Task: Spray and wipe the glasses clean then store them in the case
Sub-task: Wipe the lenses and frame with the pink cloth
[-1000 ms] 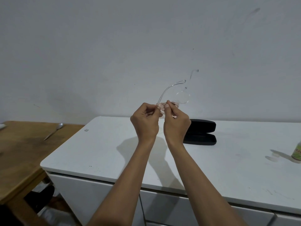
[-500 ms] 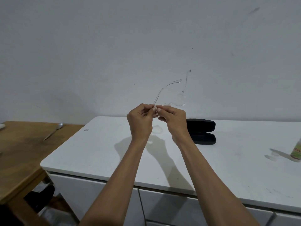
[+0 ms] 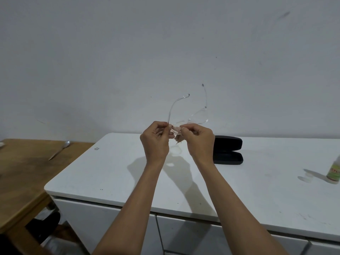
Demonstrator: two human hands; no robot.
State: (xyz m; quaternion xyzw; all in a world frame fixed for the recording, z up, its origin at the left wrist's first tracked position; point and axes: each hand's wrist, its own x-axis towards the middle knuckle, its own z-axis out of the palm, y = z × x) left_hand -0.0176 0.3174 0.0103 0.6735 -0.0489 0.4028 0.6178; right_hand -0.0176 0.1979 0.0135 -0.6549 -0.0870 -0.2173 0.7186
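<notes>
Head view: left hand [image 3: 155, 139] and right hand [image 3: 199, 139] pinch glasses [image 3: 191, 118]; case [image 3: 228, 150] open.

Clear glasses [image 3: 195, 116] aloft, black case [image 3: 228, 150] open

Both hands [image 3: 176, 142] held up over the white table [image 3: 110, 177], w/ bare top below and in front. Obstacles: open black case [image 3: 228, 150] just right of hands, near the wall; spray bottle [image 3: 334, 172] at far right edge. Wide gap btwn them.
</notes>
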